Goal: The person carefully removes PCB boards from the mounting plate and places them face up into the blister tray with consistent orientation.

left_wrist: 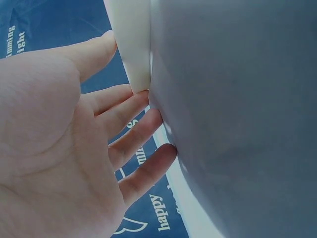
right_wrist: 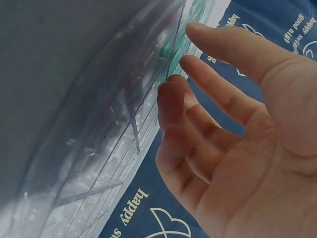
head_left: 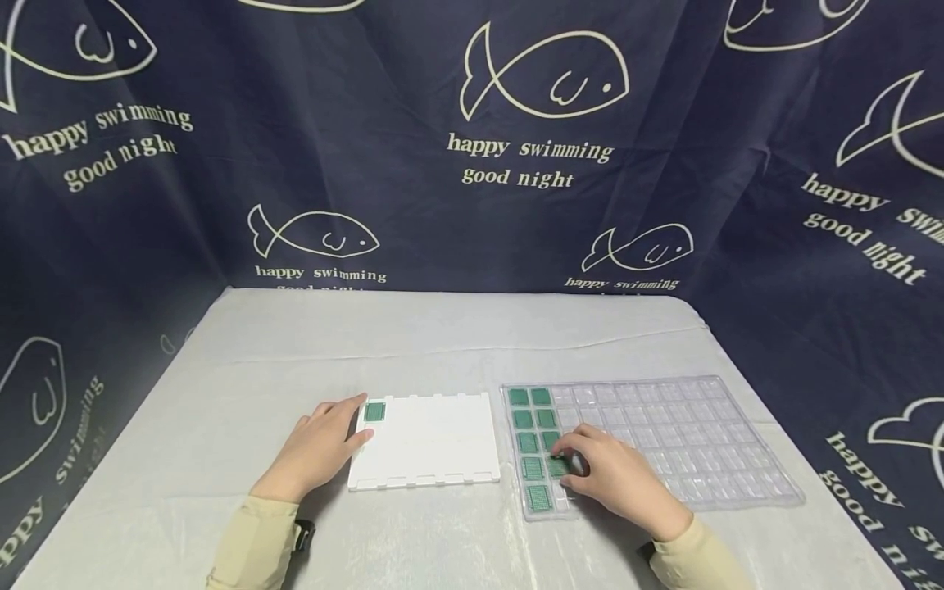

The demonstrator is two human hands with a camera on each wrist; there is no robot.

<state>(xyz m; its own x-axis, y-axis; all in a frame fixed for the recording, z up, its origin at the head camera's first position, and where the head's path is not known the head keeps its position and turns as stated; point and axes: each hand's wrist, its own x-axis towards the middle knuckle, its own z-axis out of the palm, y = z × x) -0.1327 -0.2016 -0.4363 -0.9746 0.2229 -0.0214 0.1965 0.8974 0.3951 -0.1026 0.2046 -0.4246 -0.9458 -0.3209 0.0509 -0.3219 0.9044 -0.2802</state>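
Observation:
My left hand is at the left edge of a flat white board with small notches along its rim. Its fingers are fairly straight, touching near the board's upper left corner, with the thumb lower on that edge. One small green gridded square lies in that corner. Over a clear plastic compartment tray my right hand bends its fingers. Its index finger and thumb lie on either side of a green square in the second column. The right wrist view hides whether they pinch it.
More green squares fill compartments in the tray's two left columns. Both board and tray lie on a pale cloth-covered table. A dark blue curtain printed with fish and lettering hangs behind and at both sides.

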